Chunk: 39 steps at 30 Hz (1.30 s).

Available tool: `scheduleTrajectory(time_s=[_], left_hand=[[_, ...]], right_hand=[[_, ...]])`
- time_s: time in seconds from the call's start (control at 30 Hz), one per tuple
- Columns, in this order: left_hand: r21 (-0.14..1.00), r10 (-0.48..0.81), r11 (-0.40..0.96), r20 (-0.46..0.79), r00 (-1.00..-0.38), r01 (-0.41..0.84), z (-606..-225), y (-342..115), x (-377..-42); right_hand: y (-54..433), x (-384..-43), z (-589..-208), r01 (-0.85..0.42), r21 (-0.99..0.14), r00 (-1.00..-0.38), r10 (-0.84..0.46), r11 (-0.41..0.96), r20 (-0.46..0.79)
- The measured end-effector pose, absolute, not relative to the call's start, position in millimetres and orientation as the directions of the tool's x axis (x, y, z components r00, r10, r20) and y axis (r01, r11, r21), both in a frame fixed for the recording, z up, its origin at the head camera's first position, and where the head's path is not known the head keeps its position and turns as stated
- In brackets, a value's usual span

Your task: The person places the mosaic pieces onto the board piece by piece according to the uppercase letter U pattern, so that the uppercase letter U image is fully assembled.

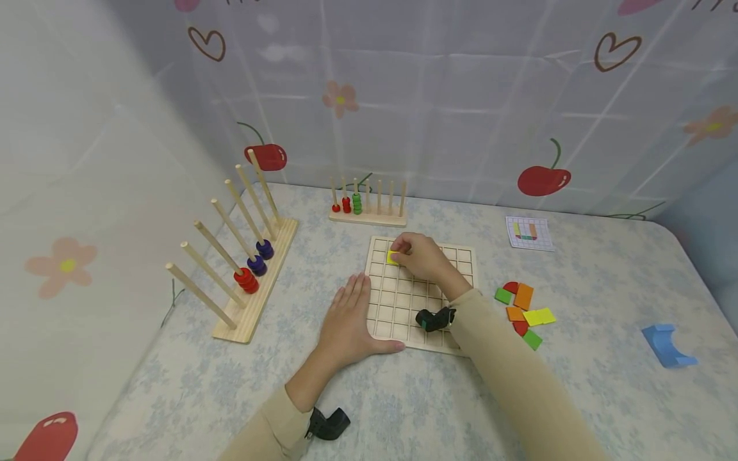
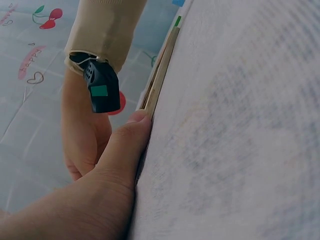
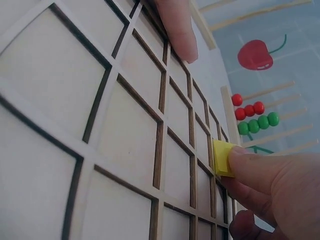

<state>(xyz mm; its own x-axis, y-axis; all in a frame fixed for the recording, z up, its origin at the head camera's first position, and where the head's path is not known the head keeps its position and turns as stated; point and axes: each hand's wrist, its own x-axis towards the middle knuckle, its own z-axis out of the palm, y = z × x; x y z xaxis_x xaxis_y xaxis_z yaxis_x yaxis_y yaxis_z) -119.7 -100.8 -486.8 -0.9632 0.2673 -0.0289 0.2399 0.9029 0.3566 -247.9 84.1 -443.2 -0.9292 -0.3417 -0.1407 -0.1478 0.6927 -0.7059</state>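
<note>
A square wooden grid board (image 1: 398,301) with raised lines lies on the table. My right hand (image 1: 423,256) reaches over its far part and pinches a yellow square tile (image 3: 222,158) between thumb and fingers, right at the grid lines. Along the board's left edge rests my left hand (image 1: 348,326), flat with fingers straight and the thumb along the near edge. In the left wrist view the left thumb (image 2: 131,137) touches the board's side (image 2: 161,70). To the right of the board lie loose tiles, among them an orange tile (image 1: 523,296) and a yellow tile (image 1: 539,316).
A large wooden peg rack (image 1: 259,307) with red and blue rings stands at left. Behind the board is a smaller bead rack (image 1: 369,219) with red and green beads. A pattern card (image 1: 529,234) lies at the back right, a blue curved block (image 1: 665,346) at far right.
</note>
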Motion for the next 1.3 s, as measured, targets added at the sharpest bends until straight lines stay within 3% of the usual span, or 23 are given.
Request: scheduleTrajectory(time_s=[0.73,1.07,1.3], left_hand=[[0.365,0.271,0.897,-0.012,-0.962,0.248,-484,-99,-119],[0.362,0.275,0.898,-0.017,-0.961,0.251,-485,-99,-119],[0.361,0.263,0.903,-0.028,-0.964,0.236,-485,-101,-118]], right_hand=[[85,-248,-441,-0.157,-0.676,-0.936,-0.328,0.72,-0.131],[93,-242,-437,-0.231,-0.617,-0.915,-0.384,0.752,-0.125],[111,-227,-428,-0.254,-0.677,-0.91,-0.409,0.691,-0.076]])
